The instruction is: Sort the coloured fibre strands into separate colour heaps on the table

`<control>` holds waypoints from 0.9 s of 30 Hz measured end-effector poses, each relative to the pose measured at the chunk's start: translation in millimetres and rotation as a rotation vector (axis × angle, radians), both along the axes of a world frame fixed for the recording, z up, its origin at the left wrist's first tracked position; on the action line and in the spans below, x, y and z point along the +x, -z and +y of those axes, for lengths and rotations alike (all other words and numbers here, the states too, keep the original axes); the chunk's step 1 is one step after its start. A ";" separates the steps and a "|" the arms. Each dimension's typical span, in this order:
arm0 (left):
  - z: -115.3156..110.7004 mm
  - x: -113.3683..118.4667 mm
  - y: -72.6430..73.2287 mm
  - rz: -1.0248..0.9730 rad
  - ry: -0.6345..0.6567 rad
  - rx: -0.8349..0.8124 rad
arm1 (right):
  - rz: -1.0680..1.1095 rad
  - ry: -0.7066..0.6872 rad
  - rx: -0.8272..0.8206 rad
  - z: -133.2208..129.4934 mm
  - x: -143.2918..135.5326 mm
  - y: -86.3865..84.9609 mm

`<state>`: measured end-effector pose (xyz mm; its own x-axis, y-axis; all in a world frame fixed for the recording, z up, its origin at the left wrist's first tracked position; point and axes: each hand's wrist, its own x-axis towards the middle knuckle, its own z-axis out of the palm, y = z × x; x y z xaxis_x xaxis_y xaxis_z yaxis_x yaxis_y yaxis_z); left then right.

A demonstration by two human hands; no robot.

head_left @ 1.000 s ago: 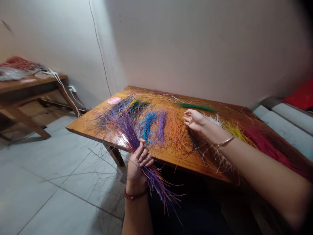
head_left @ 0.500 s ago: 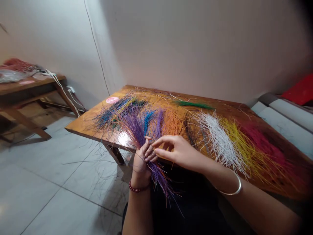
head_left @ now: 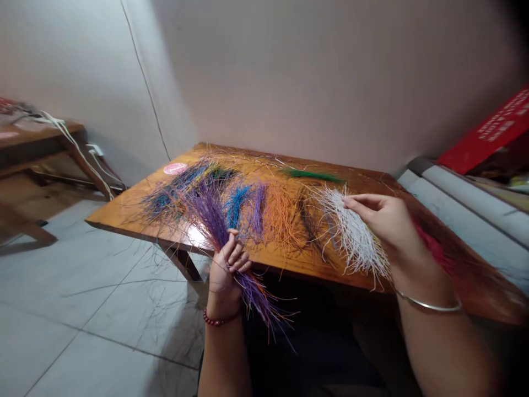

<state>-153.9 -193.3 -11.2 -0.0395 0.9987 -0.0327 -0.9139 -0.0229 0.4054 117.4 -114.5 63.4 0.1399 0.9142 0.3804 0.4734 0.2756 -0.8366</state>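
At the near edge of the table (head_left: 119, 214), the left hand (head_left: 226, 266) has its fingers curled around the middle of the purple bundle (head_left: 209, 214)! One end fans up over the tabletop, the other sprays down towards the dark lap, a little orange showing among the purple. Across to the other side, the right hand (head_left: 386, 220) is at the upper part of the white strands (head_left: 355, 240), thumb and forefinger drawn narrow; whether a strand is caught between them, I cannot tell.

Light stuff, this, by the look of it: thin, wiry, springy, each strand likely to bend easily and hold a kink. As a bunch it should be fairly stiff, yet apt to slide apart and snag at the frayed ends. So the waist is the place to grip, exactly where that left hand has it. For the white, a fingertip pinch at the gathered upper end looks wise, clear of the splayed lower tips. And close alongside lie orange strands (head_left: 285, 216) and a blue bundle (head_left: 237, 205), easy to tangle.
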 end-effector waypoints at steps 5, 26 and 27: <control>-3.5 -1.5 -2.9 -0.024 0.000 -0.001 | -0.466 0.108 -0.187 48.1 36.6 40.2; 8.5 12.8 4.5 0.069 0.015 -0.056 | -0.408 -0.728 -0.088 -88.5 -122.4 11.3; 10.2 13.6 5.9 0.075 0.007 -0.070 | -0.419 -0.726 -0.075 -87.4 -125.5 13.4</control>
<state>-140.3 -183.1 -17.0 -0.0378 0.9943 -0.1000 -0.8809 0.0141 0.4732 -8.1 -201.9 50.0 -0.6323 0.7473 0.2043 0.4755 0.5826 -0.6592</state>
